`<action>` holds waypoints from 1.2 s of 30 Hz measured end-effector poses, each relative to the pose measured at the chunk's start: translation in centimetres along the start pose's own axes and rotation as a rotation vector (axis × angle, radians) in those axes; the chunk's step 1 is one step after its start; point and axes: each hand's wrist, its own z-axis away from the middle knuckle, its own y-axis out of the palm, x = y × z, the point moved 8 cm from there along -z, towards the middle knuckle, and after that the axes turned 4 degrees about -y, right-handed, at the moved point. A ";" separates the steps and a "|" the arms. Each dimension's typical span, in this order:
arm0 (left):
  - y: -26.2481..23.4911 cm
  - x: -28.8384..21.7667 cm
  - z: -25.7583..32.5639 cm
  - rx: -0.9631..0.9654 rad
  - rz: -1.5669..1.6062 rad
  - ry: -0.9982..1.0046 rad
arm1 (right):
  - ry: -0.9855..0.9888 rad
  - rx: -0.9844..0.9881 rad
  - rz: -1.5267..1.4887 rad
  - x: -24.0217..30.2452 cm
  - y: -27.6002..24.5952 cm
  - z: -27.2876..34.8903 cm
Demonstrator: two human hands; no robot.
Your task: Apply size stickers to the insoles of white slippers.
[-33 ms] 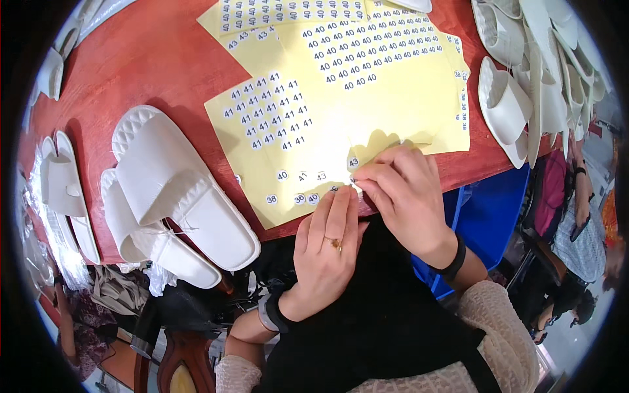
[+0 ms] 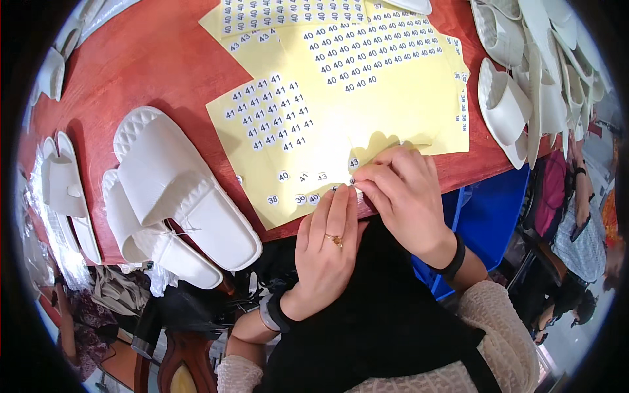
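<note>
Little moved: right grip (image 2: 409, 200) pinched, left grip (image 2: 326, 252) unclear, at round white stickers (image 2: 283, 176) on yellow sheet (image 2: 259, 164).

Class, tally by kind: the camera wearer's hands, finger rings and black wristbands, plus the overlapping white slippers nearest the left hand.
Left hand and right hand: 2
Gold-coloured ring: 1
Black wristbands: 2
White slippers: 2
Total: 7

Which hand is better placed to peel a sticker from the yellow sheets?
Probably the right hand: its thumb and forefinger nearly meet at a small sticker. The left hand only extends its fingers beside it.
</note>
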 end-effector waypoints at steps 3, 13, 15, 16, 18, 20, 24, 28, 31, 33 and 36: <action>0.2 -0.5 0.1 -0.032 -0.115 0.065 | 0.004 0.047 0.044 0.1 0.2 -0.2; -0.6 -1.0 0.4 -0.086 -0.173 0.142 | -0.102 0.040 0.123 1.6 -0.6 -1.0; -0.7 -1.4 0.5 -0.122 -0.169 0.184 | -0.107 0.000 0.130 1.4 -0.9 -0.9; -0.7 -1.3 0.5 -0.132 -0.140 0.171 | -0.103 0.039 0.155 1.1 -0.6 -0.8; -0.9 -1.3 0.7 -0.161 -0.125 0.191 | -0.097 0.038 0.191 0.9 -0.4 -0.6; -0.7 -1.2 0.8 -0.137 -0.122 0.184 | -0.087 0.057 0.171 0.7 -0.1 -0.4; -0.9 -1.5 1.0 -0.202 -0.138 0.222 | -0.117 0.027 0.217 1.0 -0.1 -0.2; -1.3 -2.0 1.7 -0.353 -0.078 0.256 | -0.117 -0.079 0.064 1.5 -0.9 0.6; -0.6 -1.5 1.9 -0.348 -0.056 0.246 | -0.075 -0.128 -0.103 1.7 -1.3 1.0; -0.3 -1.2 1.9 -0.347 -0.037 0.245 | -0.060 -0.142 -0.185 2.1 -1.6 1.0; -0.6 -0.8 1.7 -0.346 0.008 0.237 | -0.067 -0.195 -0.359 3.0 -1.9 0.3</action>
